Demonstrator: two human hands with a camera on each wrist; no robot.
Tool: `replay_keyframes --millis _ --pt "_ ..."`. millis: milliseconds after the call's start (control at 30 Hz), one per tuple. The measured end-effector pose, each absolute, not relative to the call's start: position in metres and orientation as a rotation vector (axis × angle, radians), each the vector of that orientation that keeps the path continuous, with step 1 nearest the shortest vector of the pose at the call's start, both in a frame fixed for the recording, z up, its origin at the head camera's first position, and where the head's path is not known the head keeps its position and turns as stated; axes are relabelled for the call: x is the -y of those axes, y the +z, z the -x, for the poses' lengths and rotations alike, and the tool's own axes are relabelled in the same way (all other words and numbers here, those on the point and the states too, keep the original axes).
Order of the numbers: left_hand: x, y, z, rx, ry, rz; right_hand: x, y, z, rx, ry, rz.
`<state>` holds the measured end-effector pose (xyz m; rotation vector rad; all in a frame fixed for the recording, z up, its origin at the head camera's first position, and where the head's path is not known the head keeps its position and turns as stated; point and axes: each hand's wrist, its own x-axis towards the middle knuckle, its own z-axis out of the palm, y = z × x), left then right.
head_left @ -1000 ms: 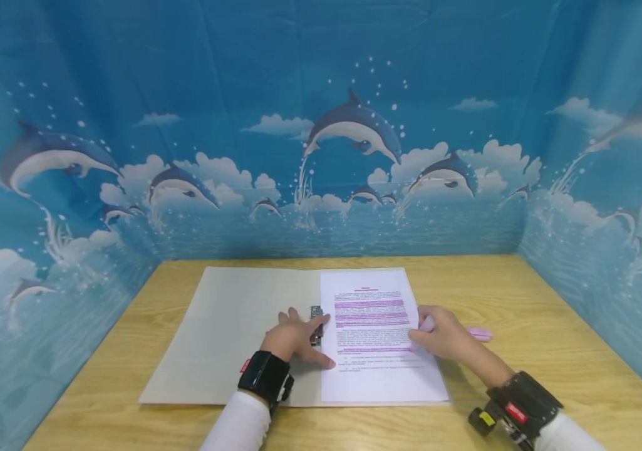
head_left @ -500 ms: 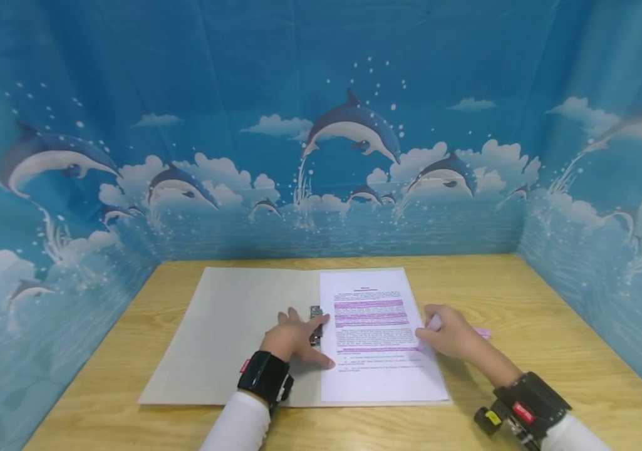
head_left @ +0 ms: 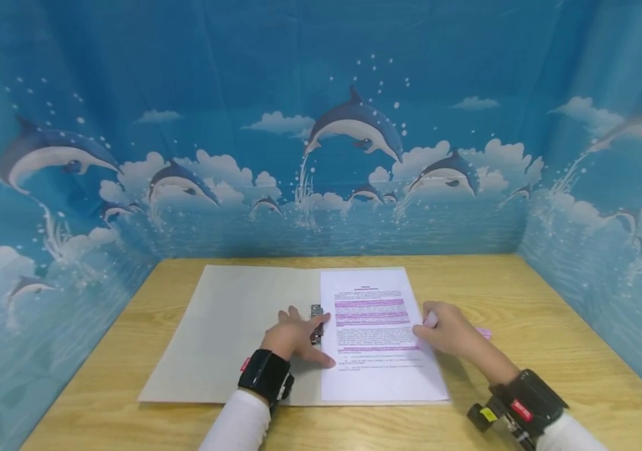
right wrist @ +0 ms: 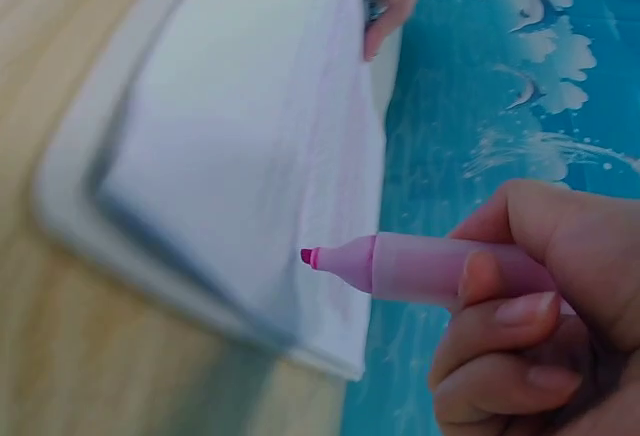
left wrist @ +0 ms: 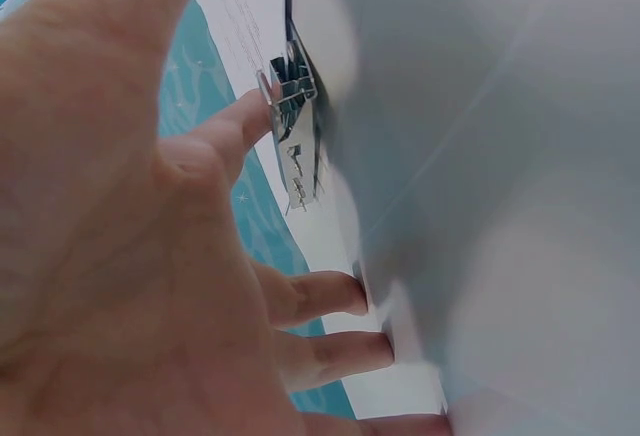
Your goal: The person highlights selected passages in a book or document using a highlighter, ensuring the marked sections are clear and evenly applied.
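My right hand [head_left: 451, 330] holds a pink highlighter [right wrist: 420, 266] between thumb and fingers, at the right edge of a printed sheet [head_left: 377, 385]. In the right wrist view its uncapped chisel tip points at the page, close over it. Several lines of the text carry purple-pink marking. My left hand [head_left: 297, 338] rests with spread fingers on the open folder [head_left: 230, 332], thumb and forefinger reaching onto the sheet's left margin. Beside those fingers sits the folder's metal clip [left wrist: 295, 126], partly hidden by the hand in the head view.
A pink cap [head_left: 484, 332] lies on the wooden table [head_left: 523, 294] just beyond my right wrist, partly covered by it. A blue curtain [head_left: 242, 207] printed with dolphins closes off the back and both sides.
My right hand first slid right with the highlighter along the lowest marked line, then shifted slightly back left and up. More of that line's marking shows at its right end. My left hand stays put.
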<state>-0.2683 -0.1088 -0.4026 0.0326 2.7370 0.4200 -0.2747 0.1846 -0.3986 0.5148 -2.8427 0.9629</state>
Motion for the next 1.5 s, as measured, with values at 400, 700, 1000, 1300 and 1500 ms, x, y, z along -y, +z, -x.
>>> replay_keyframes --millis 400,700,1000,1300,1500 --pt "0.109 -0.399 0.265 -2.760 0.419 -0.045 -0.116 -0.382 0.274 2.883 1.027 -0.712" --pt "0.107 -0.404 0.269 -2.759 0.346 -0.069 -0.080 -0.399 0.275 2.806 1.042 -0.843" --pt "0.108 -0.399 0.267 -2.770 0.351 -0.070 -0.064 -0.404 0.275 2.812 1.076 -0.881" --pt "0.108 -0.397 0.266 -2.775 0.346 -0.079 -0.062 -0.402 0.273 2.827 1.077 -0.886" --pt "0.108 -0.396 0.265 -2.771 0.337 -0.077 -0.062 -0.404 0.274 2.831 1.088 -0.883"
